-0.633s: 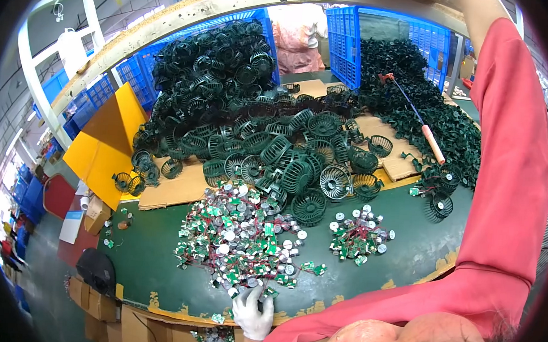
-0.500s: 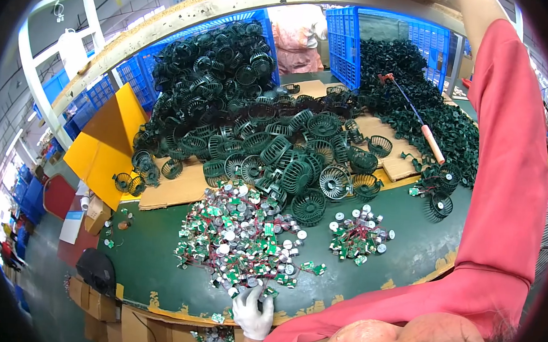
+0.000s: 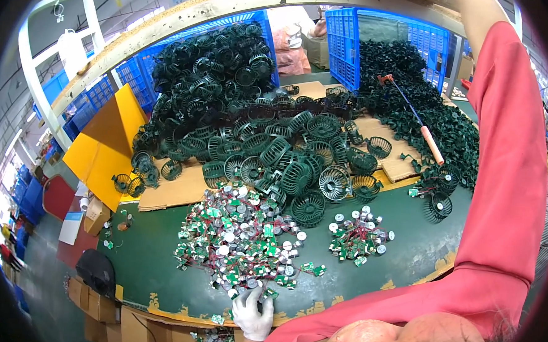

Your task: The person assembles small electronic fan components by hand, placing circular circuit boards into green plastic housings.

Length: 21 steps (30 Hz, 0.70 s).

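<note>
- Between two blue crates [image 3: 343, 48] at upper centre, a pale pink-and-white shape [image 3: 289, 51] had shifted since the earlier frame, baring more of one brown carton [image 3: 318, 51].
- One white-gloved left hand [image 3: 253, 315] stayed put at lower centre, its fingers half curled at the near edge of the large motor pile [image 3: 233, 237]; whether they had hold of anything, I could not tell.
- One circuit board [image 3: 271, 293] lay just beside its thumb.
- Two piles of wired motors sat on the green table [image 3: 158, 258]: the large one at centre, the small motor pile [image 3: 360, 237] right of it, both too tangled to count exactly.
- Two fan cages [image 3: 443, 192] lay apart at right, each showing one pale disc; a heap of cages [image 3: 217, 81], past counting, filled upper centre-left.
- One pink-handled tool [image 3: 432, 145] rested at upper right.
- One pink-sleeved right arm [image 3: 507, 158] rose along the right side, its hand out of view.
</note>
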### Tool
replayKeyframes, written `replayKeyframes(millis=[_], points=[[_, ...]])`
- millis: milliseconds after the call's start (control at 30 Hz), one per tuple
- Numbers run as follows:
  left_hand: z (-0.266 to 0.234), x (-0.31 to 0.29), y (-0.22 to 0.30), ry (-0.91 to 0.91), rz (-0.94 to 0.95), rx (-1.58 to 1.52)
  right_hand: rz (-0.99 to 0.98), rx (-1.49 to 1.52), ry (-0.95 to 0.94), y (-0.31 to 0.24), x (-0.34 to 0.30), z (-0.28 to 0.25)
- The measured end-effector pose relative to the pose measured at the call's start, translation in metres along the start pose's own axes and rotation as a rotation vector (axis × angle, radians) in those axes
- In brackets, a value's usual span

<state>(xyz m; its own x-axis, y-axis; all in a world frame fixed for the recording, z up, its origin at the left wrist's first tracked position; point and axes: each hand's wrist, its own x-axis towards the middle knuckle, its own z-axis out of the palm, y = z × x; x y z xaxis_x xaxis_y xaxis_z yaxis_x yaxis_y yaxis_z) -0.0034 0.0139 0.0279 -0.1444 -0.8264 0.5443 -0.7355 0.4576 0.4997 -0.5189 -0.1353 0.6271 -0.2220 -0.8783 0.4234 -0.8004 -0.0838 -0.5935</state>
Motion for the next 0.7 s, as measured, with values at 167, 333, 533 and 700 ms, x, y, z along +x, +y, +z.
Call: replayKeyframes(millis=[167, 333, 533, 700], points=[[-0.007, -0.004, 0.001, 0.024, 0.008, -0.001, -0.221, 0.235, -0.932, -0.027, -0.011, -0.012], [0.001, 0.002, 0.002, 0.006, -0.007, -0.012, 0.047, -0.25, 0.168, -0.041, -0.044, 0.065], [-0.003, 0.001, 0.003, 0.011, -0.011, -0.005, -0.008, -0.138, 0.234, -0.044, -0.054, 0.073], [-0.002, 0.001, -0.002, 0.019, 0.01, -0.008, -0.048, -0.045, 0.291, -0.036, -0.048, 0.07]])
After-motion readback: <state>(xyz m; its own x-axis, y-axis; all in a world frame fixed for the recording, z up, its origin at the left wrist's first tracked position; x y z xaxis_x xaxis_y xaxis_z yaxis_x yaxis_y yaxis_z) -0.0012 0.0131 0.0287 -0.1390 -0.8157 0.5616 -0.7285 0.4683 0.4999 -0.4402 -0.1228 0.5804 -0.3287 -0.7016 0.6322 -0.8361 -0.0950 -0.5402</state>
